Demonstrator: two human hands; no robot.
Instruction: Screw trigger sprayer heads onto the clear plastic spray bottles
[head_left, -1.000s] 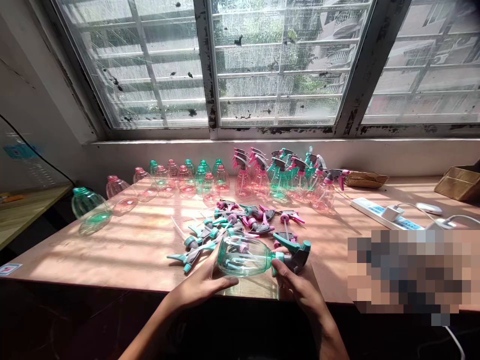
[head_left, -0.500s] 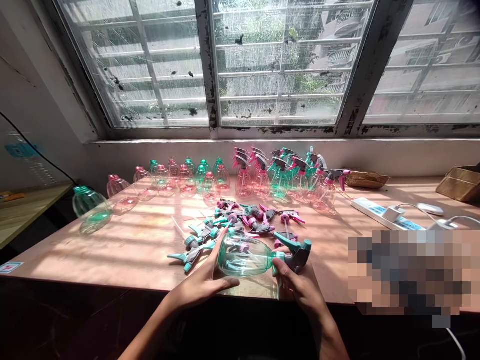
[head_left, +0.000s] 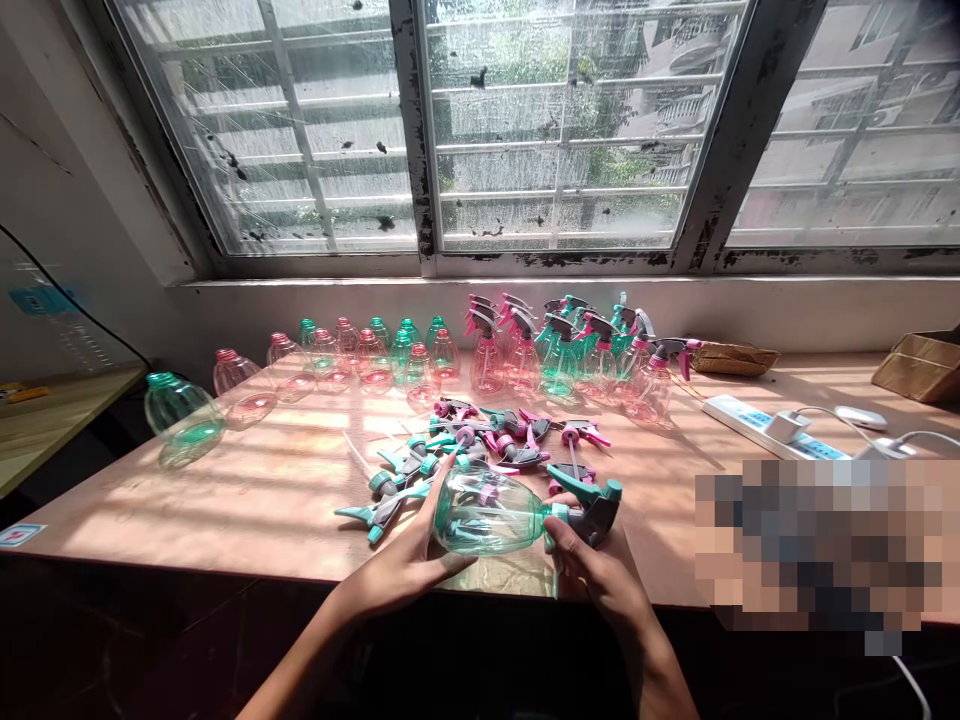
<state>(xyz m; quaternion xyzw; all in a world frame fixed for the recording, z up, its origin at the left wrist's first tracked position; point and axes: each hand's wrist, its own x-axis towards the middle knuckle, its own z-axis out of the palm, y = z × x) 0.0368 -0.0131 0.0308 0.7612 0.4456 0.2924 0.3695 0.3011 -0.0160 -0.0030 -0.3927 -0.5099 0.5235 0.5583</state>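
A clear green spray bottle [head_left: 487, 515] lies sideways above the front edge of the wooden table [head_left: 225, 490]. My left hand [head_left: 405, 565] cups its round base, fingers wrapped around it. My right hand [head_left: 600, 575] grips the neck, where a teal and grey trigger sprayer head [head_left: 592, 505] sits on the bottle. Just beyond lies a loose heap of trigger heads [head_left: 480, 445] in pink, teal and grey.
Capless pink and green bottles [head_left: 375, 355] stand at the back left, one green bottle [head_left: 180, 415] apart at far left. Bottles with sprayers fitted [head_left: 577, 355] cluster at the back centre. A white power strip [head_left: 765, 425] with cables and cardboard boxes [head_left: 919, 365] occupy the right.
Both hands keep the same bottle; it has shifted only slightly, with my left index finger reaching a little higher along its side.
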